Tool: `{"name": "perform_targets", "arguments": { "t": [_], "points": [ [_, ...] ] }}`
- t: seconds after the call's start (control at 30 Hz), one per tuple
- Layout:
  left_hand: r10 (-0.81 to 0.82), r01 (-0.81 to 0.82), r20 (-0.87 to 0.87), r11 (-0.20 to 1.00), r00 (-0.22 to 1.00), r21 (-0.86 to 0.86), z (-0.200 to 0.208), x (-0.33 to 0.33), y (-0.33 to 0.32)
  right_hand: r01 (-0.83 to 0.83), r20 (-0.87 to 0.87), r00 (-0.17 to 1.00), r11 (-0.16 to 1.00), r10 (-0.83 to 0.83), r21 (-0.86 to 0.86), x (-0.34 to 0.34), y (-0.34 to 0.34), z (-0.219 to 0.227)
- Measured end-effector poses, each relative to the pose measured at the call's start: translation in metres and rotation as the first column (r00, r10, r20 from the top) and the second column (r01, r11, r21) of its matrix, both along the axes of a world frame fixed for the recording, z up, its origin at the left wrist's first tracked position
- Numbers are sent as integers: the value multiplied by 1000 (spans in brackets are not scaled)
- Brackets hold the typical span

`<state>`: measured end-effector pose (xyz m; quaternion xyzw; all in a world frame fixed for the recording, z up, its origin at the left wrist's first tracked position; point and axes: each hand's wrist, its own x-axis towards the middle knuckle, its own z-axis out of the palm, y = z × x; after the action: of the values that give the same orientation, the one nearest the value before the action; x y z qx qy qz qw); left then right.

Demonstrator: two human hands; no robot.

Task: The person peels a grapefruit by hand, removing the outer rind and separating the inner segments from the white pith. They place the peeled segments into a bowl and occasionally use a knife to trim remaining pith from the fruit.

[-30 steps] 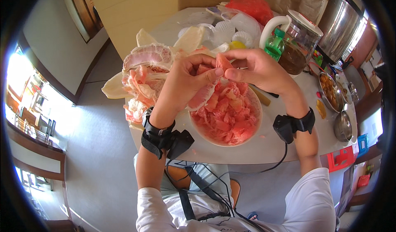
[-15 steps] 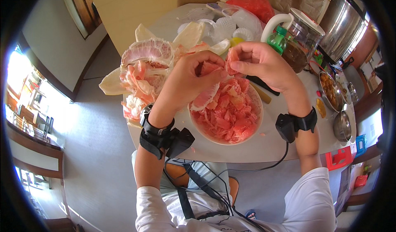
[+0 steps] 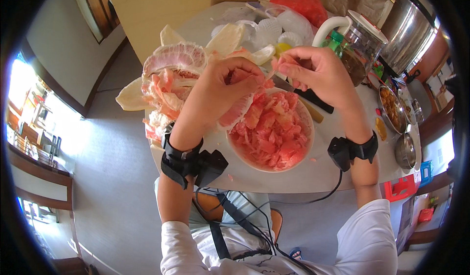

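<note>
A bowl (image 3: 312, 135) heaped with peeled pink pomelo flesh (image 3: 274, 138) stands close in front of me. Over its left side my left hand (image 3: 215, 86) is closed around a pomelo segment (image 3: 236, 114), whose pale, veined skin shows below the palm. My right hand (image 3: 318, 72) hovers above the bowl's far edge, fingertips pinching a thin pinkish strip of pomelo membrane (image 3: 274, 69). Between the two hands there is a small gap. Left of the bowl lie a partly opened pomelo (image 3: 176, 59), torn membranes (image 3: 164, 91) and thick cream-coloured peel (image 3: 132, 96).
Behind the bowl sit white foam fruit nets (image 3: 269, 30) and a red plastic bag (image 3: 298, 3). A green-capped bottle (image 3: 335, 40), glass jug (image 3: 367, 35) and steel pot (image 3: 406, 28) stand back right. Metal bowls (image 3: 391, 108) line the right edge; a black-handled object (image 3: 318, 101) lies beside the bowl.
My right hand has moved slightly right, away from the left, with a strip of membrane in its fingertips. My left hand has shifted a little left with the segment.
</note>
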<state>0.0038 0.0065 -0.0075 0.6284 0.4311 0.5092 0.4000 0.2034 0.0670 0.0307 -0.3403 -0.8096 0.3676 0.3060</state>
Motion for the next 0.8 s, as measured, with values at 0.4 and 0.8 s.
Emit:
{"name": "perform_targets", "arguments": {
  "t": [0.4, 0.8],
  "points": [
    [-115, 111, 123, 993, 986, 36, 1, 3, -1, -118, 56, 991, 991, 122, -70, 15, 8, 11],
    [-123, 120, 117, 992, 986, 34, -1, 5, 3, -378, -173, 916, 923, 361, -77, 9, 7, 3]
  ]
}}
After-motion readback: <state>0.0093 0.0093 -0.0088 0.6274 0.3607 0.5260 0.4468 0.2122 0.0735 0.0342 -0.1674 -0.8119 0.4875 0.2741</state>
